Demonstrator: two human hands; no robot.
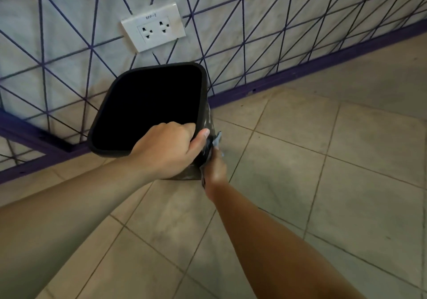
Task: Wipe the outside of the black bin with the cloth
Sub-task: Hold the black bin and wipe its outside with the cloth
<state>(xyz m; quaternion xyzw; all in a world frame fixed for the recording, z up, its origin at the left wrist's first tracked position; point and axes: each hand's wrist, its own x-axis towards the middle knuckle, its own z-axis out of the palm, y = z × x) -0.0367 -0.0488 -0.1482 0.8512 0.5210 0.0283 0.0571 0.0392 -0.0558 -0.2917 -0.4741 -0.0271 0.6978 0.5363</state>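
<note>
Gripping black bin [147,104] rim, cloth [216,139] pressed beside

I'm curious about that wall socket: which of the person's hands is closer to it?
Left. The left hand grips the black bin's rim, below the socket; the right hand is lower, holding the cloth.

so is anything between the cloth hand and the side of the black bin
Nothing visible. The right hand presses the grey cloth straight against the black bin at its right outer wall, while the left hand grips the rim.
</note>
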